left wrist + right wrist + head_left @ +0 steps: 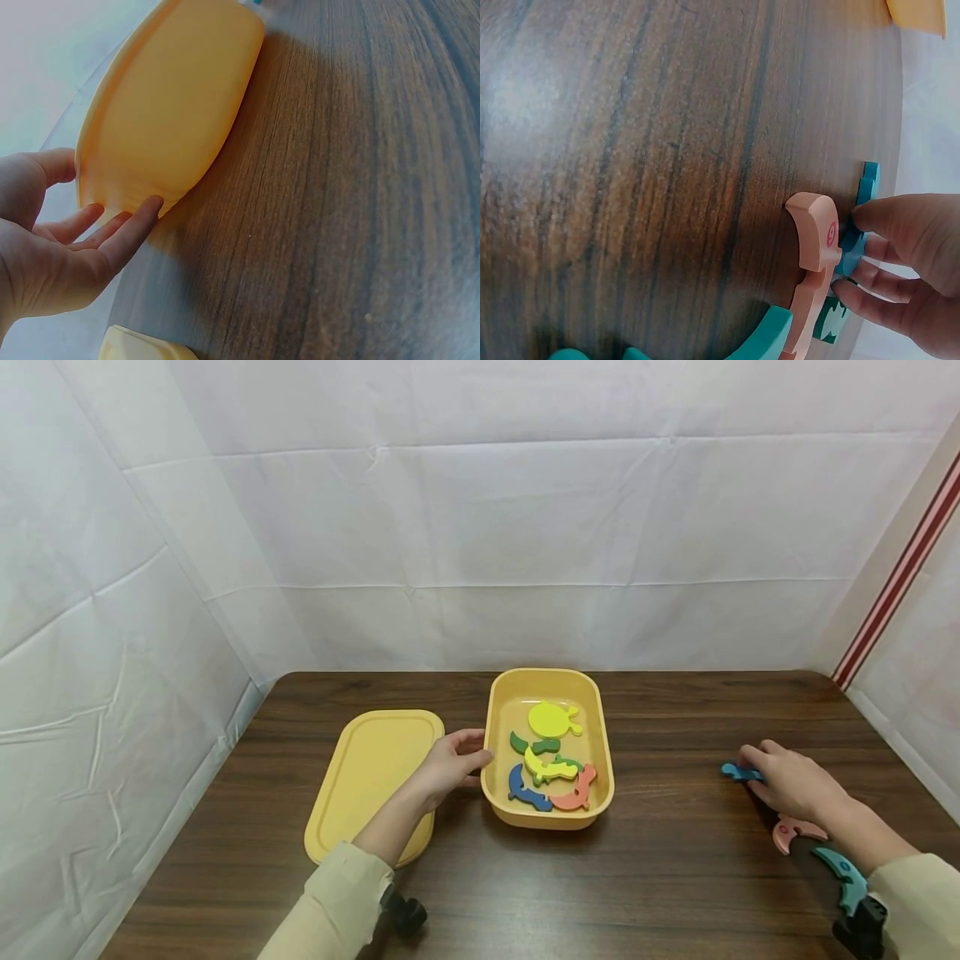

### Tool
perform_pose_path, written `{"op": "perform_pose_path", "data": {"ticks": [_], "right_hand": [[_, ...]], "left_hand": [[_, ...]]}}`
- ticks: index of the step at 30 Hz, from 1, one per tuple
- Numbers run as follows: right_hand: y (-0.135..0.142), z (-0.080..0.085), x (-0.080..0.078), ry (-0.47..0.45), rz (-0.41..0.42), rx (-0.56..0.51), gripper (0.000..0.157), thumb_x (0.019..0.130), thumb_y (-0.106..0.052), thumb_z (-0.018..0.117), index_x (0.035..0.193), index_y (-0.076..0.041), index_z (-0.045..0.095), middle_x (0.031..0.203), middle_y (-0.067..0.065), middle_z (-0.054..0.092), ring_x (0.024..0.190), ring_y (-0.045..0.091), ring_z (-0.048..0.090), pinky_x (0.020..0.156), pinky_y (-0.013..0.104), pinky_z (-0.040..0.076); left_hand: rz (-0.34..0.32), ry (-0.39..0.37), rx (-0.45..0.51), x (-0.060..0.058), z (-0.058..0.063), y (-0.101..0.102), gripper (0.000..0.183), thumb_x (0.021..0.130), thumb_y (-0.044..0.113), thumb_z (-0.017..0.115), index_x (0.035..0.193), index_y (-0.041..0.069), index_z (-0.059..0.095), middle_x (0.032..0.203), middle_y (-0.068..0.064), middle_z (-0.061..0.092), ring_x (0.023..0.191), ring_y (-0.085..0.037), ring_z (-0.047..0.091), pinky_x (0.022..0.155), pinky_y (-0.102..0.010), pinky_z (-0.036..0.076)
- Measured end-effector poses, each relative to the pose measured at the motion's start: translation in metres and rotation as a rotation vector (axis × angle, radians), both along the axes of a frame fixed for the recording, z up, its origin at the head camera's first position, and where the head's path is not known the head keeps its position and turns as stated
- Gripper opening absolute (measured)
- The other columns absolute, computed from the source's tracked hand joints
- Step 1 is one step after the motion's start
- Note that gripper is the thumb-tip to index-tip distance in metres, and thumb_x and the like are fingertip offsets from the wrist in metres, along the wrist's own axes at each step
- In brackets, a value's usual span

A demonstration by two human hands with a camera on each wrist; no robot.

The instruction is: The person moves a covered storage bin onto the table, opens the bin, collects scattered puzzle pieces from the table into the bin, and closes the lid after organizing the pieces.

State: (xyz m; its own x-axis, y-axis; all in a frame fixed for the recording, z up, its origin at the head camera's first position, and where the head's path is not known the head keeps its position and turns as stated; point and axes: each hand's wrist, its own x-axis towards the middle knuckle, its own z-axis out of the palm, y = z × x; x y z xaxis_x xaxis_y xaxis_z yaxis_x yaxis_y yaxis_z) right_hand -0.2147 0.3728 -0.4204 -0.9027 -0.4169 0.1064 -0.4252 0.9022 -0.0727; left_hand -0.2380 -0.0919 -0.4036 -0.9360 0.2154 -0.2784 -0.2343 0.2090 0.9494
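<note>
My left hand (447,768) holds the left wall of a yellow rectangular tub (547,821), its thumb at the rim and its fingers against the outside, as the left wrist view also shows. In the tub lie flat animal-shaped toy pieces: a round yellow-green one (550,720), a green one (546,746), a yellow one (551,769), a dark blue one (527,791) and a coral one (576,791). At the far right, my right hand (797,783) pinches a blue toy piece (868,184) between thumb and fingers. Its underside contact with the table cannot be told.
A yellow lid (375,777) lies flat left of the tub, partly under my left forearm. Close to my right hand are a salmon piece (817,232), a teal piece (765,337) and a dark green piece (830,322). White sheeting (480,527) stands behind the wooden table.
</note>
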Motion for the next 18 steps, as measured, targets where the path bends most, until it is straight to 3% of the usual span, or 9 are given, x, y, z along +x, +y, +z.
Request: {"op": "perform_pose_path", "data": {"ticks": [18], "right_hand": [[-0.0029,-0.0007,-0.0007,0.024,0.026,-0.008,0.025,0.074,-0.001,0.071,0.093,-0.009,0.055,0.084,0.007,0.053,0.058,0.012,0.048,0.050,0.031,0.044]], "left_hand": [[-0.010,-0.003,0.009,-0.0008,-0.0021,-0.0005,0.047,0.091,0.014,0.056,0.134,0.003,0.043,0.130,-0.018,0.049,0.109,-0.028,0.057,0.080,-0.038,0.055]]}}
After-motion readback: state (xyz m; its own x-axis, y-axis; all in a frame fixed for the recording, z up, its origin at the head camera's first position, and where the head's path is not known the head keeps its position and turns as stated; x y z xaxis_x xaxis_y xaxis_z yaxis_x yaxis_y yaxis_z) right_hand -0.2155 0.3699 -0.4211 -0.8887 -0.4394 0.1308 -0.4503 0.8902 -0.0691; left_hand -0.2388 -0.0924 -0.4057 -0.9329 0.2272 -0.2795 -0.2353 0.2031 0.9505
